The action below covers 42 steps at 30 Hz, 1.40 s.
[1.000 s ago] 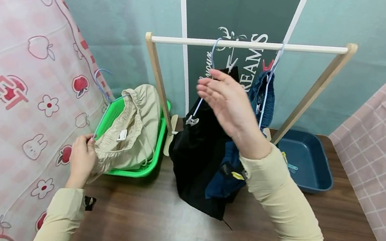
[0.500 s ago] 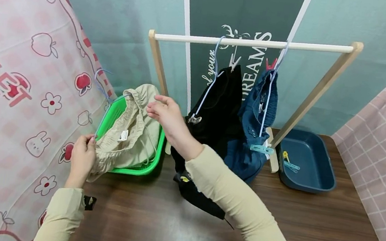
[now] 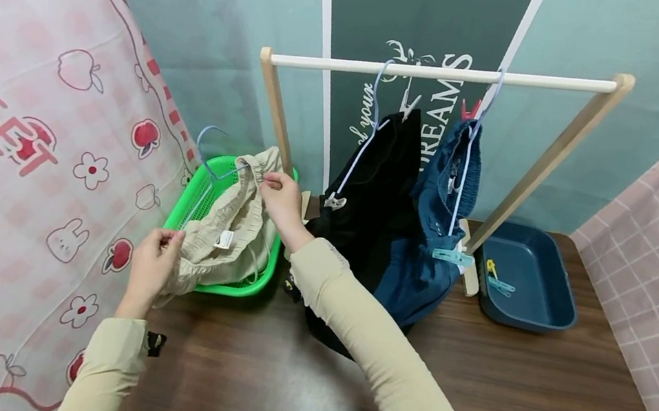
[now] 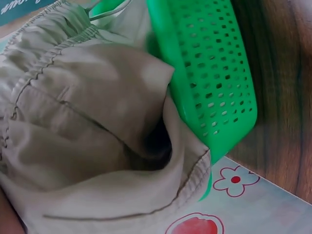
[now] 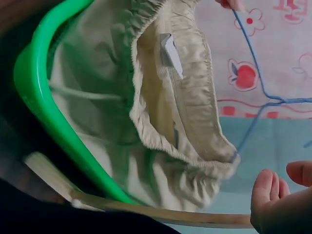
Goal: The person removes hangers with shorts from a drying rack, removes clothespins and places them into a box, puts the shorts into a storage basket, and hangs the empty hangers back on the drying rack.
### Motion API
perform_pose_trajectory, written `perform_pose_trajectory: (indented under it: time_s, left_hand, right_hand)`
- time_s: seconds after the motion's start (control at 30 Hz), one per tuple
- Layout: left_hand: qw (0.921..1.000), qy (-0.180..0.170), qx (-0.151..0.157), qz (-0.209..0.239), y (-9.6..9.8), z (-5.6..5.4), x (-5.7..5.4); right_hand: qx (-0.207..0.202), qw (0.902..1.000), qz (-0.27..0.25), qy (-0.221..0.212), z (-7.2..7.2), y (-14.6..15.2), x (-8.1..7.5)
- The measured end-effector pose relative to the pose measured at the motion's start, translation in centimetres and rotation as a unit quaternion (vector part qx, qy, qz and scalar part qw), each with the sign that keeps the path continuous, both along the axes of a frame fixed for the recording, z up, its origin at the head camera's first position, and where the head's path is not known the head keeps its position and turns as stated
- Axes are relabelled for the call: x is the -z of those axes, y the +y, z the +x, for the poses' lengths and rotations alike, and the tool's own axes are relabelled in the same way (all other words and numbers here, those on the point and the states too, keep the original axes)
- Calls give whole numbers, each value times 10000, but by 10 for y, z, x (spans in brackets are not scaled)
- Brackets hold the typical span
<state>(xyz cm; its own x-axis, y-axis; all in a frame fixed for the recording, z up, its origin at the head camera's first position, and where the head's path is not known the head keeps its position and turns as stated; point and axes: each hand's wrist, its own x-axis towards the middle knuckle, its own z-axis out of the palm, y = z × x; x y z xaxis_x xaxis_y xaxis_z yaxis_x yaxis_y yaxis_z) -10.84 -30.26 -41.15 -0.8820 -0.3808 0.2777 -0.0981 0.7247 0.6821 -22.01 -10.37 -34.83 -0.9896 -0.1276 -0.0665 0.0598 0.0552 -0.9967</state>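
Beige drawstring pants with a gathered waistband lie bunched over a green basket. A thin blue clothes hanger runs into the waist opening, its hook sticking up at the basket's far left. My left hand pinches the hanger's near end beside the waistband; in the left wrist view the pants hide most of that hand. At the far end of the waistband is my right hand. In the right wrist view, its loosely bent fingers are just apart from the cloth, holding nothing.
A wooden rack with a white rail stands behind, with black pants and blue jeans clipped on hangers. At right, a navy tray holds a yellow clip and a blue clip. A pink printed curtain borders the left.
My right hand has swung left and down from in front of the rack to the beige waistband. My left hand, with the hanger, has shifted slightly right.
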Motion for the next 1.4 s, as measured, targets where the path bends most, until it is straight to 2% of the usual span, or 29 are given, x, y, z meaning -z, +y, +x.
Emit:
perform_pose_trajectory:
  time_s: [0.13,0.33,0.43,0.53,0.63,0.7,0.83,0.97,1.1,1.27,1.4]
  left_hand:
    - [9983,317,155,-458,4,-3,4]
    - [9965,535,336,-554,7,-4,4]
    - [9960,557,336,-617,8,-4,4]
    - [9944,647,408,-728,13,-5,3]
    - [9920,752,557,-842,19,-8,1]
    - [9908,799,627,-893,23,-9,0]
    - [9906,776,685,-893,28,-10,-2]
    - [9902,571,896,-911,26,-8,-4]
    - [9891,31,1243,-788,19,-4,-9]
    - [9876,-578,1304,-654,4,10,-17]
    - [9856,-721,1381,-658,-5,19,-19]
  right_hand:
    - [368,9993,-48,-103,2,-11,9]
    - [508,9985,67,165,7,-20,21]
    - [164,9991,297,251,8,-22,24]
    - [-531,9971,520,172,9,-24,26]
    - [-1143,9926,417,17,10,-28,27]
    - [-1315,9909,292,-45,10,-30,27]
    - [-1351,9901,-152,-351,10,-34,26]
    - [-1346,9870,-543,-688,9,-35,25]
    - [-1364,9849,-649,-842,7,-37,26]
    - [-1329,9836,-706,-997,3,-38,27]
    - [-1185,9831,-868,-1090,3,-40,27]
